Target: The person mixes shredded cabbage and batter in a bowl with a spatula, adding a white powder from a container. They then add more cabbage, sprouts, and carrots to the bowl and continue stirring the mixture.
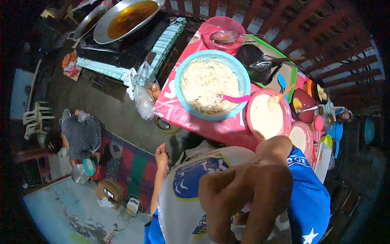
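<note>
My right hand (227,195) is raised close to the camera over my white and blue shirt, fingers curled into a fist, with nothing visible in it. Its bent arm reaches up toward the table edge. My left hand is out of sight. Beyond the arm, a large blue bowl (178,87) of pale shredded mixture sits on the pink-covered table (178,112) with a pink spoon (236,98) in it. Beside it stands a pink bowl (266,120) of cream batter with an orange spoon (281,96).
A wok of oil (130,16) sits on a stove at the upper left. A pink basin with a ladle (223,32), a dark strainer (254,61) and small bowls crowd the table's far and right side. Another person (81,136) crouches on the floor at left.
</note>
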Available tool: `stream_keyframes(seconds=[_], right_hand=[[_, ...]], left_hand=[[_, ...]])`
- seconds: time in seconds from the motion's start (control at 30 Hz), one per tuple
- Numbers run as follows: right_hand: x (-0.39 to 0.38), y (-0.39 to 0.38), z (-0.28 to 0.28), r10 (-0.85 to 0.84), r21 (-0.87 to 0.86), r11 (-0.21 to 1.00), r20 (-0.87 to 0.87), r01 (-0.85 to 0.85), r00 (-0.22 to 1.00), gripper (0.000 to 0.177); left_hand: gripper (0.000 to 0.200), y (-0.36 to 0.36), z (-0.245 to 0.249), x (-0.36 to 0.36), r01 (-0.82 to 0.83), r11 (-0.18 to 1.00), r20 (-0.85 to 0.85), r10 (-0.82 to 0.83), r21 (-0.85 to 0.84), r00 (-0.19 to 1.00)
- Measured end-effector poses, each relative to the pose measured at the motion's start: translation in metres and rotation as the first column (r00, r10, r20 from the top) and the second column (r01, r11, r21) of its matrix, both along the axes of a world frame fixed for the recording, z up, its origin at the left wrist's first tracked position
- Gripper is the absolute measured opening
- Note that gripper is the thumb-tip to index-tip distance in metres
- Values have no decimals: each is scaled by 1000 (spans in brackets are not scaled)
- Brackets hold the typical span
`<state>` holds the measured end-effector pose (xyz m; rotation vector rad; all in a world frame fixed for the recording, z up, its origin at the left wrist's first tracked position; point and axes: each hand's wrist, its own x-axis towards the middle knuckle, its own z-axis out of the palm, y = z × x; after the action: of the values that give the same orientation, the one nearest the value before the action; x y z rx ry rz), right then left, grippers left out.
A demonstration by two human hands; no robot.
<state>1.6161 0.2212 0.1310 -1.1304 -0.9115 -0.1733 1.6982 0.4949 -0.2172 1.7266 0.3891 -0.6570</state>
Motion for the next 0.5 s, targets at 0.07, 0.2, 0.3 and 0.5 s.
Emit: stream_keyframes(seconds=[0.07,0.2,0.3,0.5], right_hand=[[8,1,1,-21,-38,999,19,22,1000,25],[16,3,-20,-215,16,976,-137,219,967,15],[6,-13,-42,-509,-225,860,-419,457,752,18],[7,-81,-116,-993,-864,22,39,504,109,26]], left_hand=[[20,3,-7,13,26,1000,42,-25,-18,999],[22,-4,0,37,163,986,196,-167,34,966],[23,-18,19,50,151,989,117,-149,-4,982],[23,-56,52,44,131,986,25,-129,-103,991]])
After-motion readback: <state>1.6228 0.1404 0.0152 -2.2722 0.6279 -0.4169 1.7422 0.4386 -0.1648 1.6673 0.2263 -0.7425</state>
